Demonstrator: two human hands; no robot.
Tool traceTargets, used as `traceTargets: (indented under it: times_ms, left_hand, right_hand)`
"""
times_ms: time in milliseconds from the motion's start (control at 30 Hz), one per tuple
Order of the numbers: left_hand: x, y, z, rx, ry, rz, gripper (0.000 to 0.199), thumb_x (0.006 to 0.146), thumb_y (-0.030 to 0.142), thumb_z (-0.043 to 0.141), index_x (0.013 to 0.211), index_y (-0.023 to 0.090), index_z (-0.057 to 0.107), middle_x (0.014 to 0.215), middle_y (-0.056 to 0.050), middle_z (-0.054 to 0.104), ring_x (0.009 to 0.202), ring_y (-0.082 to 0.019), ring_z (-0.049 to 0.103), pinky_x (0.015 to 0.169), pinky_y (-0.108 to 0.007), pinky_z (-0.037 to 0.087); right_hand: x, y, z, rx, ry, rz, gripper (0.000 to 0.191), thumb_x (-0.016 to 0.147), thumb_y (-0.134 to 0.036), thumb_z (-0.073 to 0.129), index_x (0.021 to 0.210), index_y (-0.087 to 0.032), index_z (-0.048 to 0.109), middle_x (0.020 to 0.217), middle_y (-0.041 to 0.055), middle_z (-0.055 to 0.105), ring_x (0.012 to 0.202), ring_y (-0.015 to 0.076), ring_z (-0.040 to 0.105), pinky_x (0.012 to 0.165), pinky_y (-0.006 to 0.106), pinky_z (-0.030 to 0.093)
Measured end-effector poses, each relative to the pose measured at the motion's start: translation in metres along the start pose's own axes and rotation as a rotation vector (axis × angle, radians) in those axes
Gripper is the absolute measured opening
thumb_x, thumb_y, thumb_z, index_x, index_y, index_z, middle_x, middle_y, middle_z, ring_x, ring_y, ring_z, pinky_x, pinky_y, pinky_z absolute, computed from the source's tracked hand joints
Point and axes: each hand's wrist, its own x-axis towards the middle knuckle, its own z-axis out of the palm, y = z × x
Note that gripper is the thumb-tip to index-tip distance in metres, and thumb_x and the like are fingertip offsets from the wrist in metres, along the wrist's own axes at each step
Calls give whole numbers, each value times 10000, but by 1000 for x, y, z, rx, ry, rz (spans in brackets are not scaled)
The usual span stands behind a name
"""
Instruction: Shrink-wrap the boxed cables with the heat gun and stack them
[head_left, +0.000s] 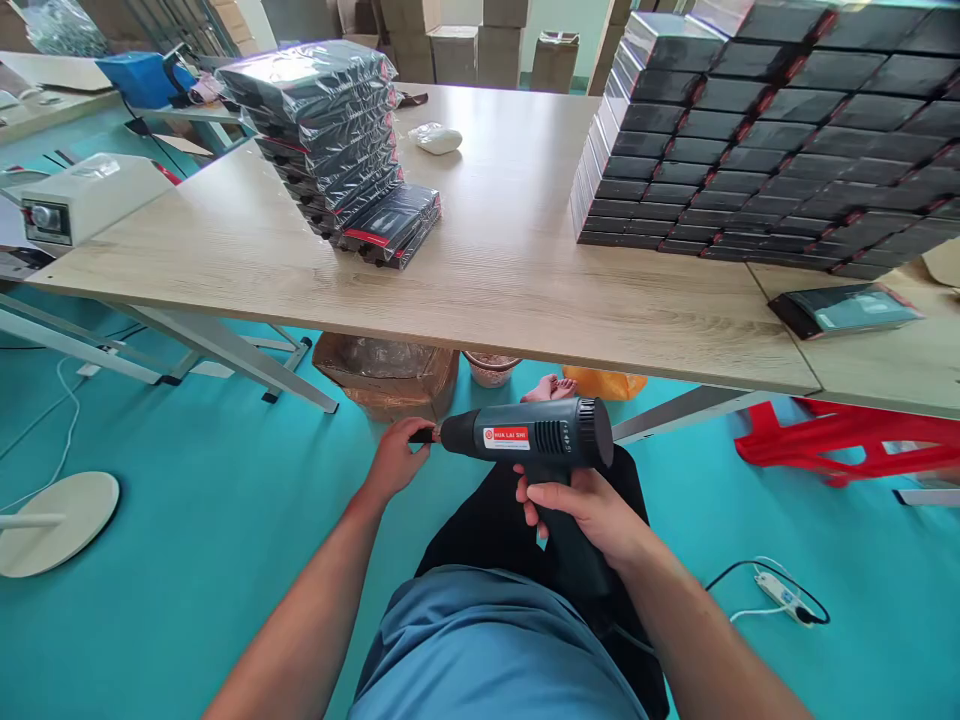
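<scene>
Heat gun [529, 430] in the right hand [592, 512] reads "HUA LAI SHI".

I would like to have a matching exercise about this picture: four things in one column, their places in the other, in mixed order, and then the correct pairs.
Things
1. Heat gun
2. Power strip
3. Open cardboard box
4. White packet

Places
A. On the floor, to the right of the person's legs
B. In the right hand
C. On the table, between the plastic-wrapped stack and the larger stack
D. Below the table's near edge

Pairs: 1-B; 2-A; 3-D; 4-C
</scene>
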Motion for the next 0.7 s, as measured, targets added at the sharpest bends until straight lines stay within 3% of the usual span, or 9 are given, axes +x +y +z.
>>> traceTargets:
  times_ms: [300, 400, 533, 633, 700]
  left_hand:
    - [1, -8, 2, -1, 84, 8, 370, 758, 141, 591, 1084, 238, 738, 1166, -73, 731, 1127, -270, 656, 1021, -464, 514]
    - [1, -9, 4, -42, 80, -3, 376, 761, 151, 589, 1095, 240, 736, 1185, -70, 723, 1143, -261, 649, 1032, -457, 511]
    - [0, -9, 4, -128, 117, -52, 352, 766, 201, 593, 1087, 230, 737, 1194, -79, 710, 1140, -265, 648, 1011, -444, 517]
    - [0, -6, 2, -157, 107, -89, 341, 777, 242, 602, 1088, 238, 741, 1183, -75, 709, 1112, -262, 650, 1004, -437, 517]
    - [0, -4, 1, -167, 91, -101, 343, 777, 257, 602, 1090, 244, 741, 1181, -70, 708, 1096, -258, 652, 994, -430, 522]
  right_hand:
    - [15, -7, 14, -87, 43, 3, 322, 706, -327, 811, 955, -145, 720, 777, 44, 707, 621, 164, 617, 526, 290, 520]
    - [14, -3, 10, -81, 106, -8, 320, 717, -330, 814, 960, -142, 724, 793, 48, 711, 632, 163, 621, 520, 279, 519]
    - [13, 2, 1, -26, 70, -1, 330, 732, -328, 821, 986, -133, 743, 835, 66, 730, 642, 169, 639, 516, 275, 528]
    - [13, 6, -10, 15, 226, 0, 328, 720, -324, 831, 972, -130, 752, 809, 68, 733, 640, 167, 646, 506, 258, 530]
    - [13, 7, -19, 50, 249, 28, 327, 716, -315, 835, 972, -125, 763, 805, 73, 734, 638, 166, 649, 498, 248, 527]
